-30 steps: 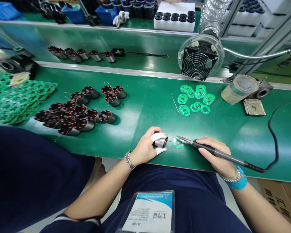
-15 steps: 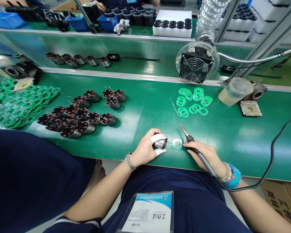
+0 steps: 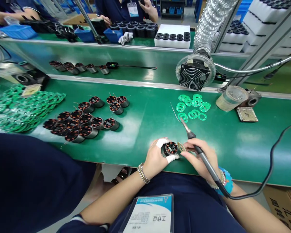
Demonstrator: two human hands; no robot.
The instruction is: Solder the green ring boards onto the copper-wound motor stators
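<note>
My left hand [image 3: 158, 155], with white coverings on its thumb and a finger, grips a metal motor stator [image 3: 171, 148] whose copper-wound open end faces up. Just right of it, my right hand [image 3: 201, 157] pinches a small ring-shaped circuit board [image 3: 181, 147], tilted on edge beside the stator. The same hand also holds a soldering iron [image 3: 190, 134], its tip pointing up and left near the loose green ring boards [image 3: 196, 101]. A thin solder wire [image 3: 174, 111] lies left of those boards.
Several stators [image 3: 86, 118] stand at the left, beside a heap of green boards [image 3: 34, 108]. A fan [image 3: 194, 76] hangs at the back. At the right are a plastic cup [image 3: 231, 98] and a sponge tray [image 3: 247, 114]. Another person [image 3: 121, 11] sits across the bench.
The stator has turned open end up and moved right with my left hand. The ring board, flat on the bench before, is now lifted and tilted in my right hand. The view has shifted slightly.
</note>
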